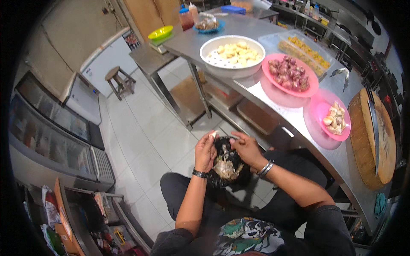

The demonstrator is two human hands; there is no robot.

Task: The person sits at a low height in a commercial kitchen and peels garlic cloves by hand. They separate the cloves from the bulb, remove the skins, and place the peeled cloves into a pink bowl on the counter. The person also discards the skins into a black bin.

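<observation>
My left hand point(205, 153) pinches a pale garlic clove point(214, 133) between thumb and fingertips. Close to its right, my right hand point(248, 148) has bent fingers and an extended index finger; whether something small is in its fingers cannot be told. Beneath both hands is a bin lined with a black plastic bag point(221, 182), with papery skins point(226, 169) inside. On the steel table point(285, 120) to the right, a pink plate point(323, 110) holds unpeeled garlic cloves point(335, 120), another pink plate point(267, 65) holds shallots point(290, 75), and a white perforated tray point(221, 71) holds peeled cloves point(238, 52).
A round wooden chopping board point(362, 144) with a knife point(374, 128) on it lies at the table's right. Beyond the shallots stands a clear plastic container point(307, 52) of chopped food. A wooden stool point(115, 76), chest freezers point(109, 59) and a glass-fronted fridge point(51, 128) stand left.
</observation>
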